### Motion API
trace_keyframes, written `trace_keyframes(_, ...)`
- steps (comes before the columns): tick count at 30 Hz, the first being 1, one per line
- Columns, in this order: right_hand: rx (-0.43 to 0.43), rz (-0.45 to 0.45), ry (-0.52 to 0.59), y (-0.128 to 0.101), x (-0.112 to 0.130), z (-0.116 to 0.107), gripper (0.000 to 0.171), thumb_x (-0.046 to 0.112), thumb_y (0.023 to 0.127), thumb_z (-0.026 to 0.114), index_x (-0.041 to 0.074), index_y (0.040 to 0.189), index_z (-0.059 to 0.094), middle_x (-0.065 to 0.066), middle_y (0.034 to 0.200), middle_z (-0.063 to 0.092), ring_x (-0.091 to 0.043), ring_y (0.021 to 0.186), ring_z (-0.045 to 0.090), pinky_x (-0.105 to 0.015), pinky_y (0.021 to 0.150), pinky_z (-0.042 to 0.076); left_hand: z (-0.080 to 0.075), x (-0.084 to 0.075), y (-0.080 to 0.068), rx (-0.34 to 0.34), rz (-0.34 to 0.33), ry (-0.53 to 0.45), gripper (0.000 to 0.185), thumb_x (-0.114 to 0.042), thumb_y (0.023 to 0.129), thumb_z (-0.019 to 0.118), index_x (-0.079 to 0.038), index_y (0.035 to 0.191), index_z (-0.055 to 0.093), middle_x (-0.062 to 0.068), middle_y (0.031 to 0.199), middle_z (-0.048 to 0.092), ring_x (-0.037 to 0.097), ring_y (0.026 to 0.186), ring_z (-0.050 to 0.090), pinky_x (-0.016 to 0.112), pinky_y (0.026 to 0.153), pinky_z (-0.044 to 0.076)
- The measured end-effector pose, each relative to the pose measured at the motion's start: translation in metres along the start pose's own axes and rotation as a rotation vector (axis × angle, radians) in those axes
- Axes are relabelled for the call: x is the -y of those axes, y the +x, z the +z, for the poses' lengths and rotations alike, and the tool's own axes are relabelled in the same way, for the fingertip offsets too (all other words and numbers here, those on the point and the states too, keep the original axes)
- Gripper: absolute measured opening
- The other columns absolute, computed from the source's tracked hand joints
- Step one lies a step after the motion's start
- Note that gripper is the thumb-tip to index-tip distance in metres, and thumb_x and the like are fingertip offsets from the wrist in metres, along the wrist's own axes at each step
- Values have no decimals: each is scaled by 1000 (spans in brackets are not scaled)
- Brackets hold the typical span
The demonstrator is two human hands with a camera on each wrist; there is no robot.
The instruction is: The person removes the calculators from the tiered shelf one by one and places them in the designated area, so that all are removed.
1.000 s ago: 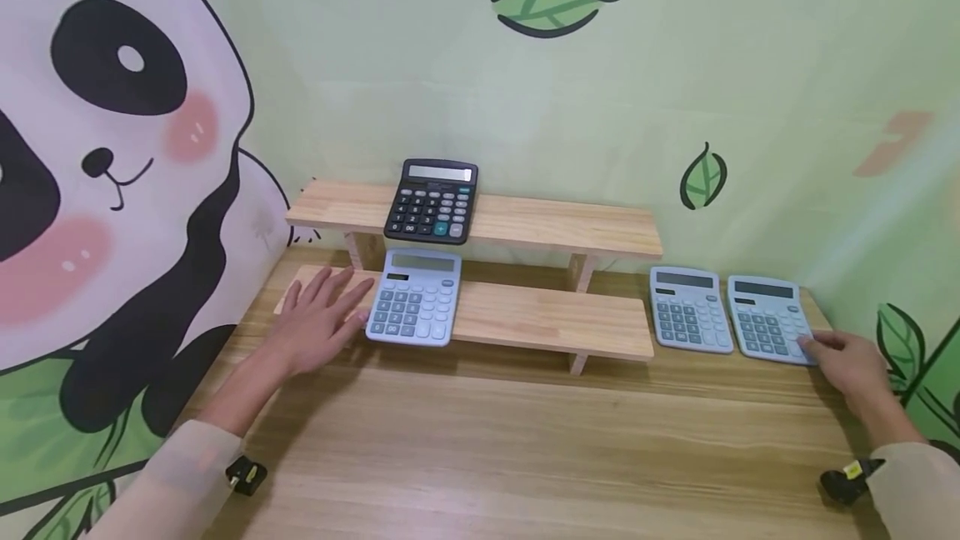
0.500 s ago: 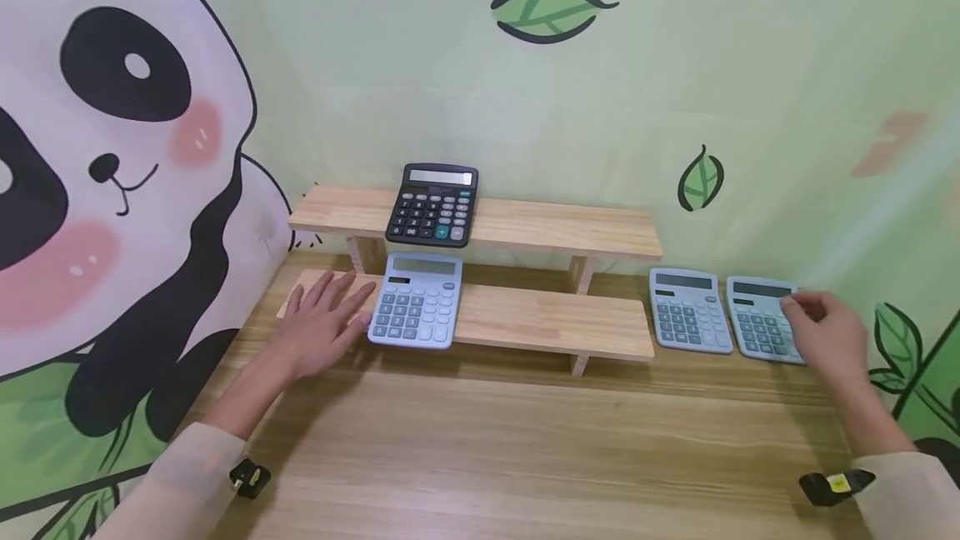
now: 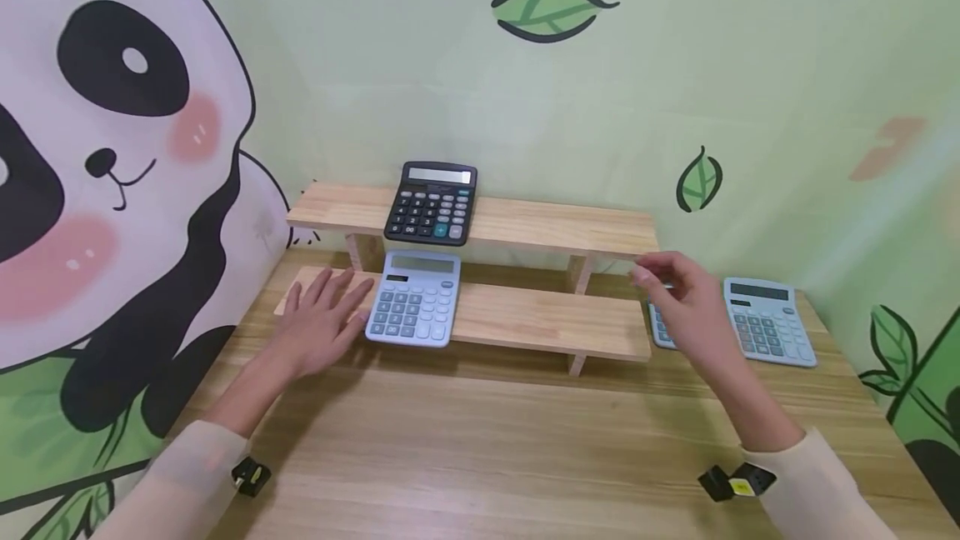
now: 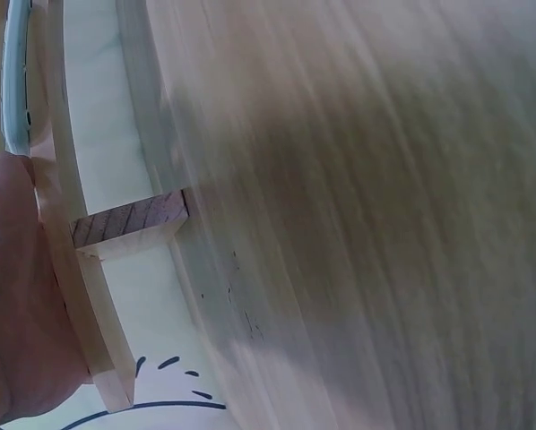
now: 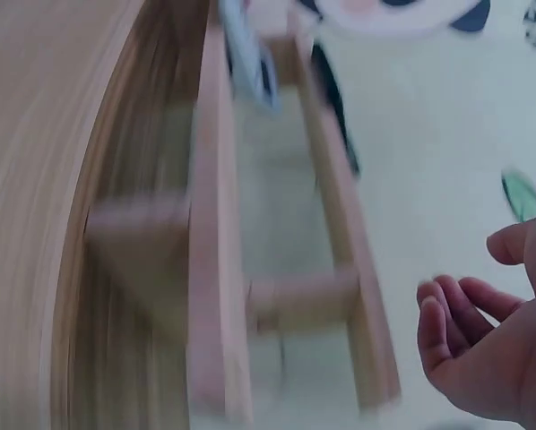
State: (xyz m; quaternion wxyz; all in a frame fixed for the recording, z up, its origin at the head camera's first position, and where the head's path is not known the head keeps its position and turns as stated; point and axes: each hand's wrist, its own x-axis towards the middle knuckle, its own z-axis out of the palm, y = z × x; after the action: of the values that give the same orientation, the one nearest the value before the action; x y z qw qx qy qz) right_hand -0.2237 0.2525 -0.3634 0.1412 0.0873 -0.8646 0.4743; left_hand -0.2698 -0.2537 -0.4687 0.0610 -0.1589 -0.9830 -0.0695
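my left hand (image 3: pixel 318 319) lies flat on the lower shelf (image 3: pixel 525 319), fingers straight and spread, fingertips against the left edge of the light blue calculator (image 3: pixel 414 298), which sits on that shelf at its left end. nothing gripped there; the flat hand looks like it's steadying or squaring the calculator. just above it, on the upper shelf (image 3: pixel 540 223), the black calculator (image 3: pixel 432 202) sits in line with the blue one, so the two make a column. my right hand (image 3: pixel 686 294) hovers above the table (image 3: pixel 487 440) by the shelf's right end, fingers loosely curled, holding nothing. it covers most of a second blue calculator (image 3: pixel 660 327); a third blue calculator (image 3: pixel 768 322) lies uncovered just beside it, near the wall.
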Motion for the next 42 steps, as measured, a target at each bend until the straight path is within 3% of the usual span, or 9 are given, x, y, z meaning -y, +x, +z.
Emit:
trace_keyframes(5, 129, -51, 209, 9, 26, 42, 36, 39, 100, 59, 10, 121, 64, -4, 110, 68, -24, 101, 65, -31, 83, 55, 1, 0, 0, -11, 2, 3, 63, -59, 103, 20, -32, 159, 21, 10, 165, 17, 43, 149, 8, 71, 112, 0)
trace_keyframes(10, 230, -15, 353, 22, 42, 77, 40, 38, 100, 59, 9, 127, 61, -5, 116, 68, -28, 110, 64, -37, 92, 54, 2, 0, 0, -11, 2, 1, 63, -59, 103, 20, -31, 159, 21, 10, 165, 16, 43, 149, 8, 72, 112, 0)
trace_keyframes(13, 238, 29, 401, 32, 50, 91, 43, 39, 99, 60, 8, 129, 61, -4, 118, 68, -25, 111, 64, -36, 94, 53, 2, 0, 0, -17, 3, -1, 63, -59, 103, 20, -31, 159, 22, 10, 165, 16, 43, 149, 7, 71, 112, 0)
trace_keyframes(19, 237, 124, 508, 53, 63, 114, 43, 35, 101, 59, 3, 129, 60, -15, 123, 66, -28, 111, 63, -39, 97, 52, 2, 0, -1, -19, 8, -2, 62, -58, 103, 21, -31, 159, 23, 11, 165, 17, 43, 150, 7, 72, 112, -1)
trace_keyframes(23, 263, 192, 537, 60, 67, 133, 37, 31, 102, 58, 3, 125, 62, -16, 122, 67, -28, 109, 65, -40, 95, 53, 2, 5, 0, -36, 20, -42, 62, -60, 103, 26, -30, 157, 29, 10, 164, 21, 42, 150, 9, 72, 112, 1)
trace_keyframes(29, 317, 241, 491, 64, 70, 153, 31, 27, 102, 58, 4, 122, 63, -16, 120, 67, -24, 105, 68, -39, 93, 55, -9, 14, 2, -47, 35, -77, 67, -68, 97, 38, -29, 151, 44, 8, 159, 32, 39, 148, 18, 71, 112, 10)
trace_keyframes(33, 350, 275, 501, 65, 71, 161, 32, 26, 101, 59, 2, 121, 63, -20, 122, 66, -28, 107, 67, -43, 95, 53, -16, 14, 4, -26, 39, -65, 71, -71, 95, 39, -28, 150, 45, 9, 157, 35, 41, 146, 22, 72, 111, 13)
trace_keyframes(38, 388, 317, 565, 68, 69, 168, 38, 28, 101, 60, 1, 126, 60, -20, 123, 66, -34, 111, 66, -47, 99, 50, -16, 11, 3, 5, 26, -43, 72, -72, 95, 35, -29, 153, 41, 9, 160, 30, 41, 147, 18, 72, 111, 11)
trace_keyframes(42, 411, 338, 616, 72, 67, 175, 41, 32, 101, 60, 1, 128, 60, -20, 123, 67, -33, 110, 67, -47, 98, 50, -15, 9, 1, -6, 25, -48, 69, -69, 97, 37, -28, 153, 41, 9, 160, 30, 40, 148, 16, 72, 111, 10)
